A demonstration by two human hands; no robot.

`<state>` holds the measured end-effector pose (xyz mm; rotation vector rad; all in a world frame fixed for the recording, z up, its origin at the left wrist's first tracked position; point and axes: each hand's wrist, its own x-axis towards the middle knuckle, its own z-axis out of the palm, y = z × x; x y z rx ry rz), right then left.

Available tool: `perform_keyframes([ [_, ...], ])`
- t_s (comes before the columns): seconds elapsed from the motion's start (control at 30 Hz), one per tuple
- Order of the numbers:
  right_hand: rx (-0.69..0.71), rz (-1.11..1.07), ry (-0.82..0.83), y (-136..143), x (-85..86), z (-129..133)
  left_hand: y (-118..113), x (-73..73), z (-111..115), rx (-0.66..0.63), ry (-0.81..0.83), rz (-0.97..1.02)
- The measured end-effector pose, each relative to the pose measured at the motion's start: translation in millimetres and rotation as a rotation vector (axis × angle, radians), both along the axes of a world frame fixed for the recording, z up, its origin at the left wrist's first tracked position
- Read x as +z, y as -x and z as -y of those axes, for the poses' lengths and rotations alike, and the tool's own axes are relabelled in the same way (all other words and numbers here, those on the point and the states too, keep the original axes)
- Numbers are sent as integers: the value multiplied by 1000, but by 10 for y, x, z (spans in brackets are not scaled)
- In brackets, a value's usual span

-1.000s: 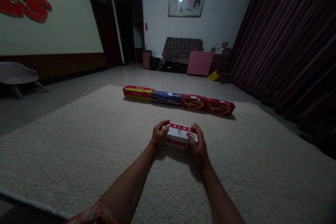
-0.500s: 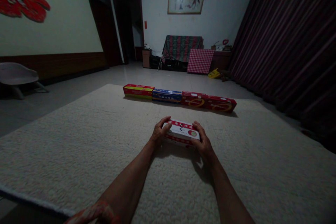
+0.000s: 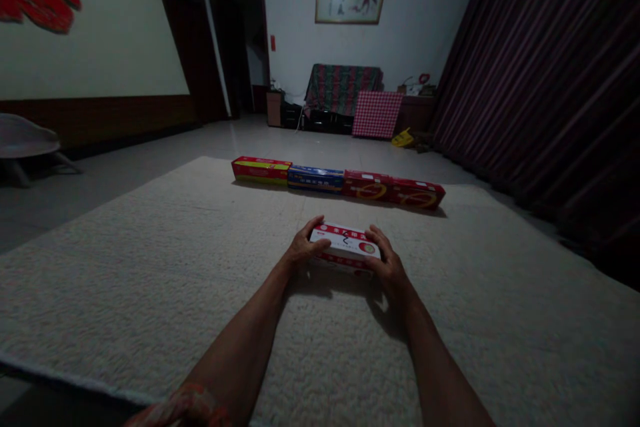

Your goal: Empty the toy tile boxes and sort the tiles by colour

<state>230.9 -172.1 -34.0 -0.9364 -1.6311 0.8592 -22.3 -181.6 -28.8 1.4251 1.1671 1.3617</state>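
A small white and red box (image 3: pixel 345 245) rests flat on the cream rug (image 3: pixel 150 267) in front of me. My left hand (image 3: pixel 301 248) grips its left end and my right hand (image 3: pixel 389 265) grips its right end. Farther back on the rug lies a row of long boxes end to end: a red and yellow box (image 3: pixel 261 169), a blue box (image 3: pixel 315 179), and two red boxes (image 3: pixel 394 191) to the right.
Bare tiled floor (image 3: pixel 165 157) surrounds the rug. A pale chair (image 3: pixel 25 143) stands at the left wall. Dark striped curtains (image 3: pixel 550 80) fill the right side. At the far wall are a covered sofa (image 3: pixel 343 90) and a red checkered board (image 3: pixel 377 115).
Both hands have slid the white and red box a little farther away from me on the rug. The row of boxes behind has not moved.
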Motion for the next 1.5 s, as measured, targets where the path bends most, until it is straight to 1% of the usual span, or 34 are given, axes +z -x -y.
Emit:
perform_keyframes([
  [0.13,-3,-8,21,-4,24,12,24,68,32,-47,53,1],
  [0.3,2,5,42,-13,56,-5,62,96,36,-79,59,-24],
  [0.43,-8,25,24,-10,63,-20,83,123,26,-100,53,-51],
  [0.53,-28,52,-25,-7,69,-14,106,190,6,-94,-7,-123],
  [0.63,-56,126,-106,-7,101,13,140,278,-19,-86,-135,-217],
  [0.73,-58,190,-157,-12,173,46,180,358,-44,-137,-201,-290],
  [0.83,-37,241,-175,-17,290,54,216,427,-70,-183,-177,-353],
  [0.97,59,341,-170,4,468,-4,229,509,-110,-211,-140,-394],
  [1.03,93,369,-151,31,531,-48,218,549,-127,-223,-138,-410],
  [1.1,106,377,-137,62,573,-84,203,597,-140,-232,-158,-444],
  [1.2,132,413,-138,98,623,-109,189,693,-154,-288,-200,-578],
  [1.3,176,532,-148,115,685,-108,185,787,-147,-345,-221,-705],
  [1.4,197,653,-171,128,740,-101,186,820,-117,-358,-230,-709],
  [1.5,200,690,-190,143,756,-104,186,799,-91,-360,-234,-662],
])
